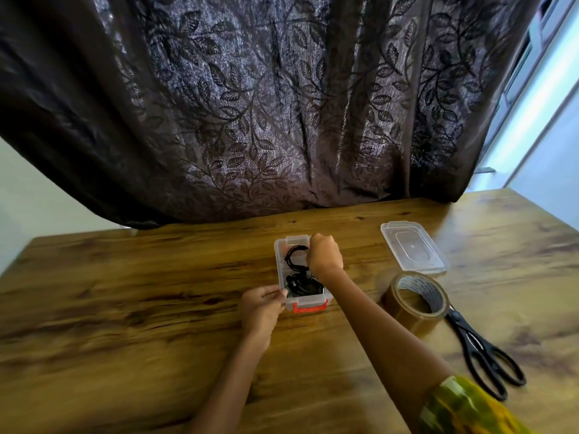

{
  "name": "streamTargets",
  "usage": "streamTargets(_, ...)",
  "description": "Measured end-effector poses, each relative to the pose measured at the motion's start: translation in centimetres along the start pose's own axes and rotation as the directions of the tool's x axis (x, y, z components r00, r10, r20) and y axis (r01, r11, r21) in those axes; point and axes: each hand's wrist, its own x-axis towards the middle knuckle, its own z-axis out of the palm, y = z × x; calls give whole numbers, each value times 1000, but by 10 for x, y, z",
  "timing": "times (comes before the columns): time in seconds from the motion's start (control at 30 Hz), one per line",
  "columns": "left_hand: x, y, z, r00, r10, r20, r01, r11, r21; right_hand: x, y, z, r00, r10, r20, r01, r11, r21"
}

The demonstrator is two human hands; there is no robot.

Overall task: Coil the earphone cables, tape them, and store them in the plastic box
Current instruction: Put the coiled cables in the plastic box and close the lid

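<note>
A small clear plastic box (280,278) with an orange latch stands open in the middle of the wooden table. Black earphone cables (294,256) lie coiled inside it, one loop at the far end and a darker bundle at the near end. My right hand (324,255) hovers over the box's right side with its fingers curled down into it; what they pinch is hidden. My left hand (261,306) grips the box's near left corner. The brown tape roll (416,299) stands to the right of the box.
The box's clear lid (412,247) lies at the back right. Black scissors (484,349) rest beside the tape near the table's right edge. A dark leaf-patterned curtain (250,104) hangs behind the table's far edge.
</note>
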Motion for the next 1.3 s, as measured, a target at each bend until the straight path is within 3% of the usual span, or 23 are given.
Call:
streamTargets(0.17,1,-1,-1,1000,11,11,-11,1000,6,-2,-1,-1,998,-61,4,61,987,-149)
streamTargets(0.37,0,-2,-3,999,26,25,-26,1000,13,-1,15,-11,990,-87,-109,86,996,-21)
streamTargets(0.57,0,-4,-6,996,60,60,-62,998,22,13,78,-44,974,100,-202,-111,993,-45)
streamTargets(0.8,1,-4,-7,994,84,69,-85,996,17,16,142,-66,952,296,-72,-304,936,-175)
streamTargets(1.17,0,-6,-5,996,73,54,-74,997,18,22,150,-68,933,348,-92,-360,912,-195)
streamTargets(1.3,0,-6,-4,996,72,49,-73,997,20,18,137,-73,932,306,-195,-334,933,-132)
